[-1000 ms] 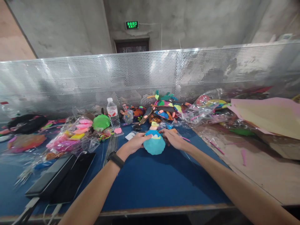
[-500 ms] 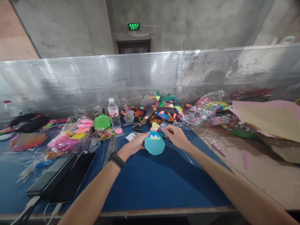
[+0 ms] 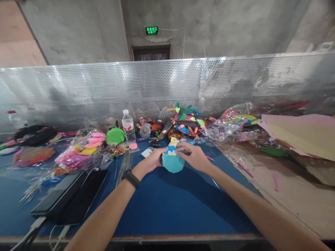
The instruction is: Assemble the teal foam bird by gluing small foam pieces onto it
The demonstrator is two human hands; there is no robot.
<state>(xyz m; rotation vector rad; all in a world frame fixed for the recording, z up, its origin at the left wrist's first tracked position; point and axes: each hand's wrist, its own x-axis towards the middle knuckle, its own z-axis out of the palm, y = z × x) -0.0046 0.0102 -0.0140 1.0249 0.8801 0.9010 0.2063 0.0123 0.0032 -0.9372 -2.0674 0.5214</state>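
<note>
- Teal felt doll [image 3: 172,163] sits mid-table, toward the far edge of the blue table [image 3: 167,205].
- Left hand [image 3: 150,161] and right hand [image 3: 193,157] both pinch it — looks soft, light, floppy; best held by the body edges.

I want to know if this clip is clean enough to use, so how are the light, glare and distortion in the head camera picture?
Head view: even, soft light; bright glare patches on the perforated metal screen; wide-angle bending at the edges, with straight lines curved; both hands on the teal felt figure are small and slightly soft; faint arm shadow on the blue table.
</note>
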